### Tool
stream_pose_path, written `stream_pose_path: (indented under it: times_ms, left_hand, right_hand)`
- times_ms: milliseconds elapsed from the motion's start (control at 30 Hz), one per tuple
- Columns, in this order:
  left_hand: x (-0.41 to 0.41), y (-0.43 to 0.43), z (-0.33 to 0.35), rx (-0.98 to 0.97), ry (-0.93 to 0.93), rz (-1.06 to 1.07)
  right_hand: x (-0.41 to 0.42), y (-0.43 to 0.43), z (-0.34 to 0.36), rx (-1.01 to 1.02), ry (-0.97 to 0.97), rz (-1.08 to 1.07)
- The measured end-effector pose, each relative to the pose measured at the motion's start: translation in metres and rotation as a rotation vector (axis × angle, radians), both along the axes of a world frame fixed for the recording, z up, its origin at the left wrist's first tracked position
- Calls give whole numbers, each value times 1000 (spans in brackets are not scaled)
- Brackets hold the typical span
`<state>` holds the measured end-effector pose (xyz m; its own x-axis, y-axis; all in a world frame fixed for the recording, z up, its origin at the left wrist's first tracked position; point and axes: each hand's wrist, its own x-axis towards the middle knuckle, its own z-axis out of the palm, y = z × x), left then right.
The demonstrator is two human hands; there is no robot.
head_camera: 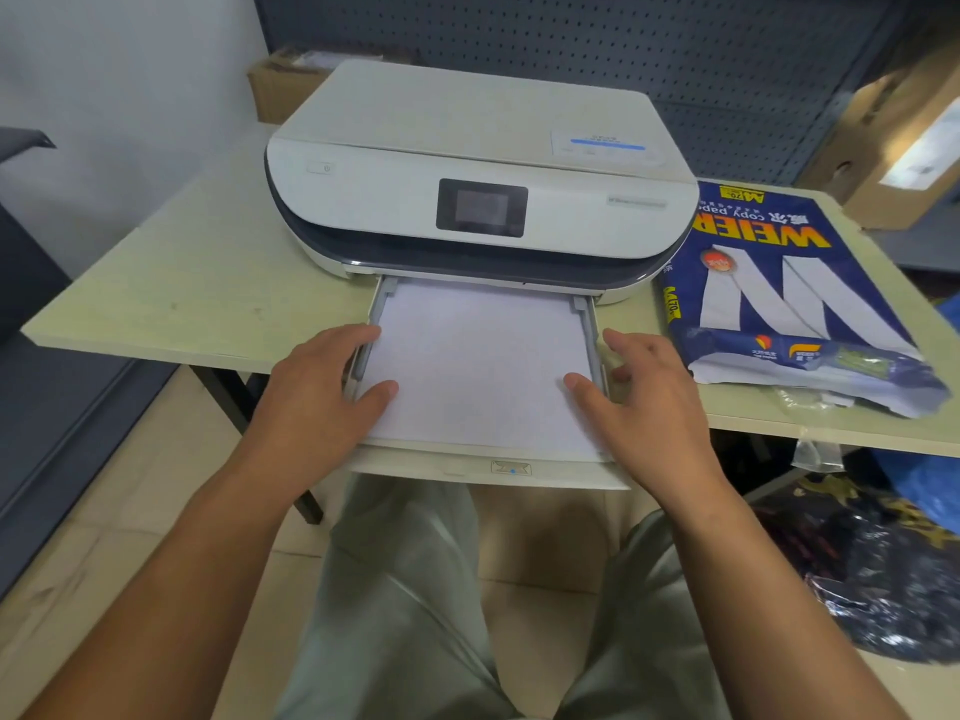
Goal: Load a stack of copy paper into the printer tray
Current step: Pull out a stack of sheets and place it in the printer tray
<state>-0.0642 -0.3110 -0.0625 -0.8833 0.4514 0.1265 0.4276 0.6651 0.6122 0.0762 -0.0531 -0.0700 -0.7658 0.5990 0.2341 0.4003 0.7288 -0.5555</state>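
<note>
A: Where is the paper stack [475, 366]?
B: Between both hands, lying in the pulled-out tray [485, 469] of the printer [467, 174].
A: And the hands?
B: Left hand [322, 387] is spread, thumb on the sheets, fingers at the tray's side. Right hand [644, 397] likewise, gripping nothing. The paper wrapper [800, 298] lies beyond the right hand.

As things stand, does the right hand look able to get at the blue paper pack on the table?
Probably yes. The right hand rests at the tray's right edge, and the paper pack lies just beside it on the table, with nothing between them.
</note>
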Motion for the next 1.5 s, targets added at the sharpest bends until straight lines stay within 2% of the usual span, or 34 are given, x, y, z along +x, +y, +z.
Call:
stream_pose_path:
  times_ms: [300,1500]
  left_hand:
    - [-1,-2,0,47,-69,19]
    - [-10,-7,-6,65,-101,23]
  right_hand:
    - [1,-2,-4,15,21,-19]
    - [2,1,-5,-7,26,17]
